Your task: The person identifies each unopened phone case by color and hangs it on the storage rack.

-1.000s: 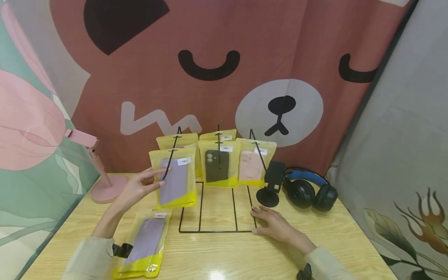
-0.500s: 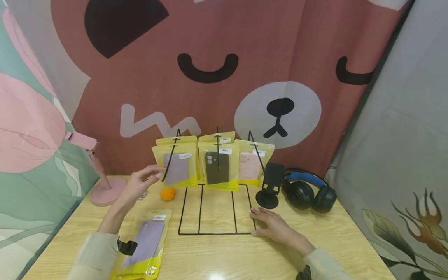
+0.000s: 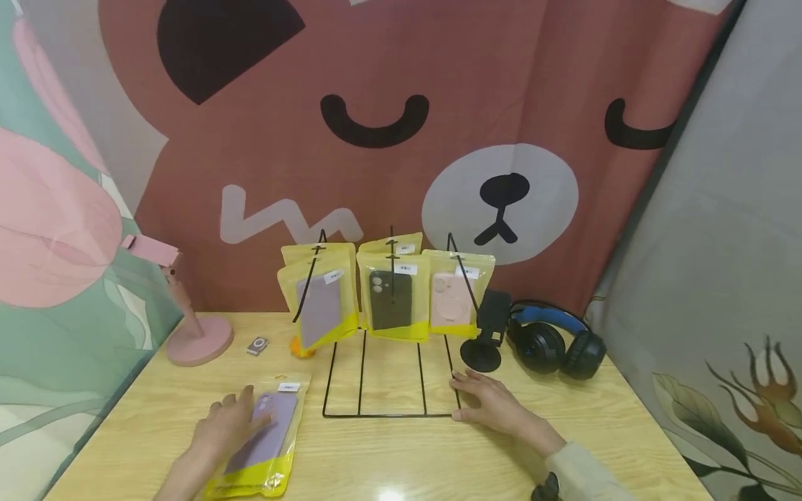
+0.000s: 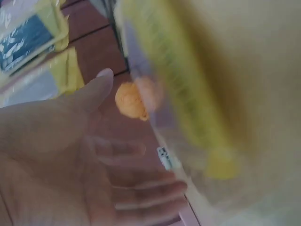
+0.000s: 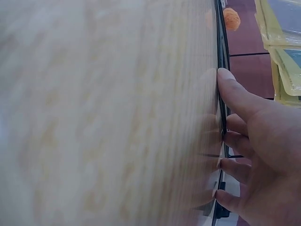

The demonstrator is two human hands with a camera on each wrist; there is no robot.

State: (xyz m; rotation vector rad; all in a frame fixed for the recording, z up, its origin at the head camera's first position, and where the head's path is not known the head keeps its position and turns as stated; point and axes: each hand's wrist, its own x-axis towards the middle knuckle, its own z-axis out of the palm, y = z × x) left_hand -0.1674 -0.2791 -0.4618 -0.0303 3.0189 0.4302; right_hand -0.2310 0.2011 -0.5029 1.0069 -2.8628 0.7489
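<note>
My left hand point(image 3: 222, 428) is over a yellow-edged pouch with a purple phone case point(image 3: 269, 424) lying on the table. Its fingers are spread in the left wrist view, where the pouch looks blurred; whether they touch it I cannot tell. My right hand point(image 3: 489, 403) rests at the right front corner of a black wire display rack point(image 3: 388, 416), fingertips on the table by the wire. From the rack's left arm hangs a pouch with a purple case point(image 3: 319, 306), slightly tilted. The middle arm bears a pouch with a black case point(image 3: 390, 299), the right arm one with a pink case point(image 3: 450, 299).
Behind the front pouches hang others. An orange ball point(image 4: 129, 100) lies left of the rack, near a small silver device point(image 3: 257, 346). A pink lamp point(image 3: 199, 337) stands at the left. A black phone stand point(image 3: 491, 320) and headphones point(image 3: 554, 341) are at the right.
My left hand has left the hanging purple-case pouch and moved down toward the pouch on the table. The hanging pouch has swung and tilted. My right hand has stayed at the rack corner.
</note>
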